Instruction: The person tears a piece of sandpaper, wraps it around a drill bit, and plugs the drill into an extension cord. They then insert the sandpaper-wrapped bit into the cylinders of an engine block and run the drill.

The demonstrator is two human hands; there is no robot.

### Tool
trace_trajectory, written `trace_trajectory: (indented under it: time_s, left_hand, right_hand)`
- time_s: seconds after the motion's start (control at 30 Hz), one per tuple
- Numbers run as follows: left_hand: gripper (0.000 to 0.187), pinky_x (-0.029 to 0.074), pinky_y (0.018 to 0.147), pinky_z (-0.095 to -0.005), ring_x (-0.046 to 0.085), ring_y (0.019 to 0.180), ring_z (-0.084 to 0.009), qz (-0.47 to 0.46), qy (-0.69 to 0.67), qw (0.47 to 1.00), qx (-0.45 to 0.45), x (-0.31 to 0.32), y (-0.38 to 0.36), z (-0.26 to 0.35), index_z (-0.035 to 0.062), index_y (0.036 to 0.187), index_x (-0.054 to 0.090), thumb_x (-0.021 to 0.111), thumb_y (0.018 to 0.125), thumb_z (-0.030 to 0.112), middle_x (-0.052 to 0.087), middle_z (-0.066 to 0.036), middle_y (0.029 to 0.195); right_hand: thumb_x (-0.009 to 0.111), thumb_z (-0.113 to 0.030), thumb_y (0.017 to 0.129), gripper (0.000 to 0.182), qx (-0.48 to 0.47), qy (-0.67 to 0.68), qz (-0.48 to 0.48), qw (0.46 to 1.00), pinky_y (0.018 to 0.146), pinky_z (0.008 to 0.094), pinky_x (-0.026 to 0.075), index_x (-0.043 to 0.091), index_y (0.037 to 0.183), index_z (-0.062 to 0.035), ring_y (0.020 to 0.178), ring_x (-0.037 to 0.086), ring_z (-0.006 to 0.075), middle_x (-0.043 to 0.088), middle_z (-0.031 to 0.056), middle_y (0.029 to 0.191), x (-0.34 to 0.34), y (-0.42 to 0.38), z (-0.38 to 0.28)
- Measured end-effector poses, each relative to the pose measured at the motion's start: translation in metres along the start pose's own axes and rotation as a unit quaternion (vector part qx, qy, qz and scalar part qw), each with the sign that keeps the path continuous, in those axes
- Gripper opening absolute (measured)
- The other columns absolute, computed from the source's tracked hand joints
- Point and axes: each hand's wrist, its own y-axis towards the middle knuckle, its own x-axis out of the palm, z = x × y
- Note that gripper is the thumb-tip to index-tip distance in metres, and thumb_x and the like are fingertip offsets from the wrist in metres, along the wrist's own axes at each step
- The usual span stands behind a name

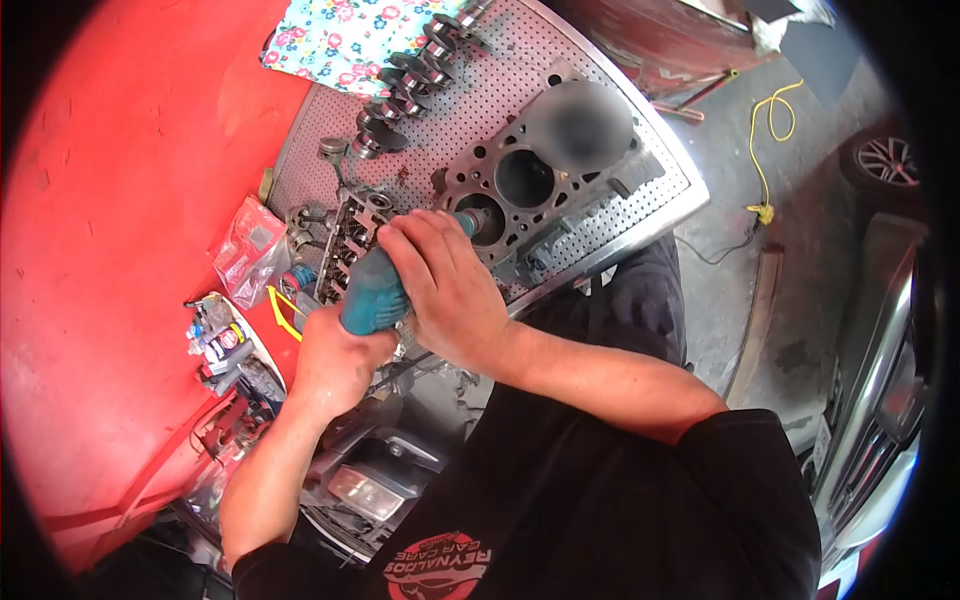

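Note:
Both of my hands are wrapped around a teal power drill [372,295]. My left hand [345,362] closes on its rear end, while my right hand [440,285] lies over the top of its body with the fingers curled round. The drill's front end points into the nearest open cylinder bore [490,222] of an engine block [470,178]; whatever is inside the bore is mostly hidden. A second bore [525,178] shows beyond it, and a blurred round patch covers the far end of the block. Left of the drill lies a cylinder head [350,240] with valve parts.
The perforated metal bench [540,45] also carries a crankshaft [405,85], a floral cloth [345,40] and a piston [332,150]. A plastic bag [250,250] lies on the left. On the floor to the right are a yellow cord [765,150] and a vehicle wheel [887,160].

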Motion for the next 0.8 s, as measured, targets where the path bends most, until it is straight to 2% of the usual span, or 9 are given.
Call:
trace_trajectory:
  time_s: [0.17,0.3,0.37,0.4,0.5,0.53,0.8]
  left_hand:
    - [0.02,0.05,0.065,-0.0329,0.059,0.067,-0.011,-0.01,-0.011,1.0,-0.01,-0.001,-0.004,0.0,-0.0045,0.088,0.065,0.067,0.076,0.011,0.063,-0.008,0.069]
    - [0.023,0.052,0.068,-0.0348,0.065,0.069,-0.0153,-0.006,-0.02,0.999,-0.032,0.01,0.003,-0.003,-0.0047,0.091,0.066,0.067,0.076,0.012,0.067,-0.012,0.071]
    - [0.023,0.053,0.069,-0.0353,0.067,0.069,-0.0178,0.004,-0.024,0.999,-0.024,0.016,0.004,0.0,-0.0047,0.091,0.066,0.067,0.075,0.012,0.068,-0.014,0.072]
    - [0.026,0.054,0.072,-0.0373,0.072,0.074,-0.0252,-0.008,-0.015,0.999,-0.041,0.017,0.006,0.003,-0.0046,0.093,0.067,0.067,0.075,0.014,0.07,-0.018,0.076]
    - [0.028,0.055,0.074,-0.039,0.074,0.079,-0.0312,-0.006,-0.012,0.999,-0.033,0.027,0.011,-0.007,-0.0045,0.095,0.067,0.067,0.075,0.016,0.071,-0.021,0.079]
    - [0.03,0.056,0.076,-0.0411,0.073,0.083,-0.0371,-0.013,-0.015,0.999,-0.044,0.025,0.01,0.001,-0.0043,0.097,0.067,0.068,0.076,0.017,0.071,-0.023,0.081]
    - [0.03,0.056,0.072,-0.0463,0.071,0.079,-0.0418,0.0,-0.015,1.0,-0.001,0.036,0.018,-0.018,-0.0037,0.094,0.067,0.069,0.077,0.021,0.069,-0.024,0.076]
  right_hand:
    - [0.064,-0.007,0.077,0.066,0.009,0.022,-0.023,0.999,0.112,0.056,0.037,0.045,0.139,0.0038,0.126,0.048,0.0435,0.049,0.0236,0.132,-0.004,0.003,-0.002]
    - [0.063,-0.006,0.077,0.064,0.014,0.029,-0.041,0.999,0.112,0.0559,0.038,0.047,0.137,0.0044,0.126,0.049,0.0438,0.05,0.023,0.131,0.0,0.0,0.009]
    - [0.065,-0.004,0.072,0.066,0.009,0.033,-0.047,0.998,0.112,0.0568,0.039,0.048,0.135,0.0045,0.126,0.049,0.0441,0.051,0.0225,0.131,-0.004,-0.002,0.014]
    - [0.065,-0.003,0.071,0.067,0.004,0.033,-0.049,0.998,0.112,0.0569,0.039,0.048,0.135,0.0045,0.126,0.049,0.0442,0.051,0.0225,0.132,-0.004,-0.004,0.018]
    - [0.068,0.0,0.065,0.073,-0.006,0.041,-0.065,0.997,0.111,0.0573,0.04,0.048,0.135,0.0045,0.127,0.049,0.0446,0.051,0.023,0.133,-0.005,-0.005,0.026]
    - [0.069,0.0,0.065,0.074,-0.005,0.044,-0.072,0.996,0.111,0.0573,0.04,0.047,0.135,0.0044,0.127,0.049,0.0446,0.051,0.0232,0.133,-0.005,-0.005,0.026]
    - [0.072,0.003,0.059,0.08,-0.013,0.044,-0.108,0.993,0.109,0.0576,0.041,0.046,0.134,0.003,0.125,0.051,0.0459,0.052,0.0233,0.132,-0.005,-0.005,0.037]
